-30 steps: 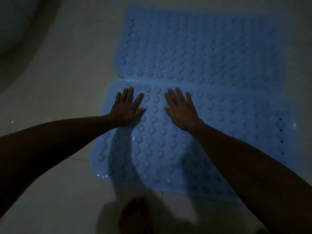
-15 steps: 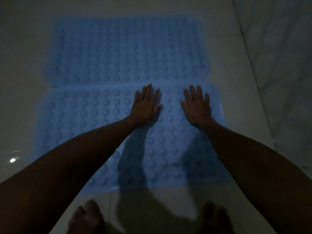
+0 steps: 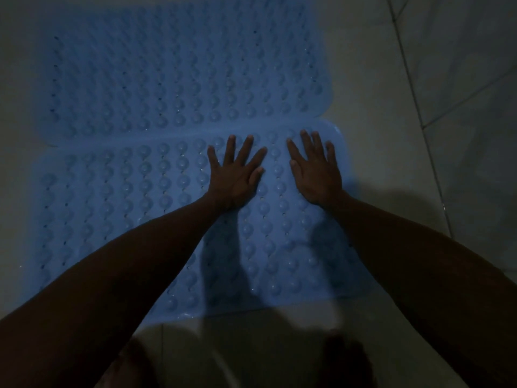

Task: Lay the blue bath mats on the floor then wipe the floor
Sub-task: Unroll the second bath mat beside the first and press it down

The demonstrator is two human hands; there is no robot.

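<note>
Two blue bath mats with rows of round bumps lie flat, side by side, on the pale tiled floor. The far mat (image 3: 179, 74) fills the upper middle of the view. The near mat (image 3: 117, 203) lies just below it, their long edges touching. My left hand (image 3: 235, 175) presses palm-down on the near mat with fingers spread. My right hand (image 3: 316, 172) rests flat beside it, close to the mat's right end. Neither hand holds anything. My forearms hide part of the near mat.
Pale floor tiles (image 3: 386, 113) run to the right of the mats, with dark grout lines (image 3: 414, 91). My bare feet (image 3: 347, 362) show dimly at the bottom edge. The room is dim, with shadows of my arms on the mat.
Both hands have slid from the left part of the near mat to its right end, still pressed flat. The view has shifted right with them.
</note>
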